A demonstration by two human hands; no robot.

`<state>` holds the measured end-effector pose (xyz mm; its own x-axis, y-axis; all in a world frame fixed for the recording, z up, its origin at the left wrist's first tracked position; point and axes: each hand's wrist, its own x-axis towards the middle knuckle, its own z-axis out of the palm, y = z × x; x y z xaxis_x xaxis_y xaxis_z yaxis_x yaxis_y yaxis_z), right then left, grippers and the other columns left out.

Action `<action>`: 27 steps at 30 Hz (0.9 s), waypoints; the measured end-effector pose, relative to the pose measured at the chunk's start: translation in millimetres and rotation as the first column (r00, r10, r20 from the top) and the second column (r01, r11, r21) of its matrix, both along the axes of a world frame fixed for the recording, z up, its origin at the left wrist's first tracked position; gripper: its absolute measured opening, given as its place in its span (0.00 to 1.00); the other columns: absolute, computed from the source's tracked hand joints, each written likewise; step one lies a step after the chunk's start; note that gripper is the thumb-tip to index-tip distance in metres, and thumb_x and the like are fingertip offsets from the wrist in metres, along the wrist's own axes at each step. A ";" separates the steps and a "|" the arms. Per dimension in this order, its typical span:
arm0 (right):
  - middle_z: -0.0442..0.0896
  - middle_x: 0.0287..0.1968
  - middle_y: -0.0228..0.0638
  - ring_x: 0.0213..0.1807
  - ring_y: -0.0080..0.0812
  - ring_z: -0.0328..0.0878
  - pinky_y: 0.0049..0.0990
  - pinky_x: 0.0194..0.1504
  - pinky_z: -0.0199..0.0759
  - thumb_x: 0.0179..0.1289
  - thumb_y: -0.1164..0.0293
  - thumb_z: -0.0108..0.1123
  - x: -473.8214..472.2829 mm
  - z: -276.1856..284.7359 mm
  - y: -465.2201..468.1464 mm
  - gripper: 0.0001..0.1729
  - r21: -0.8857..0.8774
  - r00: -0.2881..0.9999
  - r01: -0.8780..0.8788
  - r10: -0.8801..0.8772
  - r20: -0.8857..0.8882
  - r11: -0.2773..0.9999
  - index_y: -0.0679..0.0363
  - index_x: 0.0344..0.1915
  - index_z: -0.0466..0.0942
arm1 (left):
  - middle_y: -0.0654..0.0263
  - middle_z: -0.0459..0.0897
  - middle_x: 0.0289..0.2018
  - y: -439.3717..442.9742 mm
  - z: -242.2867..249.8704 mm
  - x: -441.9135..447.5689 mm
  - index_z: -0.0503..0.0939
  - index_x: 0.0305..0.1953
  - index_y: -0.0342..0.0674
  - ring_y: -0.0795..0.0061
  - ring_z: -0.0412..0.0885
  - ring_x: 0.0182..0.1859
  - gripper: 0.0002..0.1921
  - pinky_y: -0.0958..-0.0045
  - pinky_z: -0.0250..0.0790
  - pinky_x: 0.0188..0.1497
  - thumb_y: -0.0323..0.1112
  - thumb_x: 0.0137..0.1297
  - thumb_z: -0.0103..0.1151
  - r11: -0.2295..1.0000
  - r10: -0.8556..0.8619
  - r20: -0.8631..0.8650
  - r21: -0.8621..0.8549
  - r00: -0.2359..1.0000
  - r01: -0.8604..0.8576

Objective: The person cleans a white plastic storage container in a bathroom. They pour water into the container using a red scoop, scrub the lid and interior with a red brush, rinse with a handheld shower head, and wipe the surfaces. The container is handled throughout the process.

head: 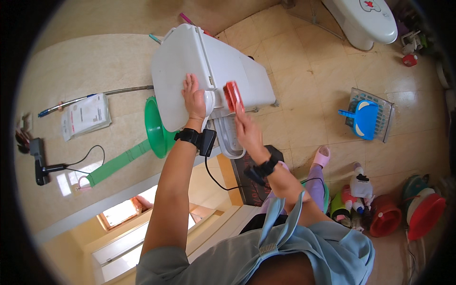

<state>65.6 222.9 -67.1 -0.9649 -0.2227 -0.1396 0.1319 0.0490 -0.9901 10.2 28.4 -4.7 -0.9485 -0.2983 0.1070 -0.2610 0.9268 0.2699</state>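
My left hand point(193, 98) rests on the top of a white plastic wheeled unit point(178, 60), close to its edge, holding nothing. In my right hand point(247, 131) is a red brush point(233, 96), its bristles turned towards the side of the unit. The brush is blurred, and I cannot tell whether it touches the side. A pale tray-like part point(228, 137) juts from the unit's near end, below my hands.
Left of the unit stand a green bucket point(156, 131), a white packet point(87, 117) and a long metal pole point(107, 93). A blue dustpan point(366, 119) lies on a grey grate point(386, 119) on the tiled floor. Several bottles and a red bucket point(384, 217) stand right.
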 end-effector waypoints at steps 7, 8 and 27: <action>0.79 0.28 0.53 0.30 0.54 0.80 0.48 0.31 0.74 0.61 0.65 0.54 -103.3 28.3 -28.7 0.27 0.322 0.942 -0.121 0.212 -0.262 0.939 0.48 0.62 0.71 | 0.48 0.51 0.73 2.1 -2.6 -1.8 0.57 0.70 0.37 0.38 0.45 0.74 0.34 0.43 0.33 0.73 0.40 0.62 0.41 0.998 0.025 0.003 -0.055 1.000 -0.025; 0.79 0.28 0.52 0.30 0.54 0.81 0.48 0.31 0.75 0.61 0.65 0.54 -99.8 29.1 -26.9 0.27 0.337 0.938 -0.132 0.227 -0.263 0.932 0.48 0.62 0.71 | 0.48 0.51 0.73 2.5 -2.5 -2.4 0.56 0.70 0.36 0.38 0.45 0.74 0.34 0.43 0.33 0.73 0.41 0.62 0.42 0.998 0.035 0.018 -0.053 0.999 -0.034; 0.68 0.21 0.51 0.19 0.26 0.65 0.29 0.24 0.63 0.67 0.68 0.55 -21.4 16.9 100.3 0.23 0.250 0.985 0.100 -0.060 -0.162 0.963 0.52 0.62 0.72 | 0.38 0.65 0.64 -103.6 92.5 132.8 0.53 0.69 0.31 0.47 0.67 0.65 0.41 0.55 0.60 0.65 0.52 0.63 0.55 0.686 0.665 -0.211 0.552 0.716 -0.474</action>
<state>44.2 323.2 -50.1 -0.9922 -0.1198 -0.0330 -0.0043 0.2985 -0.9544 143.0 -75.2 87.8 -0.4828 -0.8672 0.1219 -0.4880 0.3820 0.7848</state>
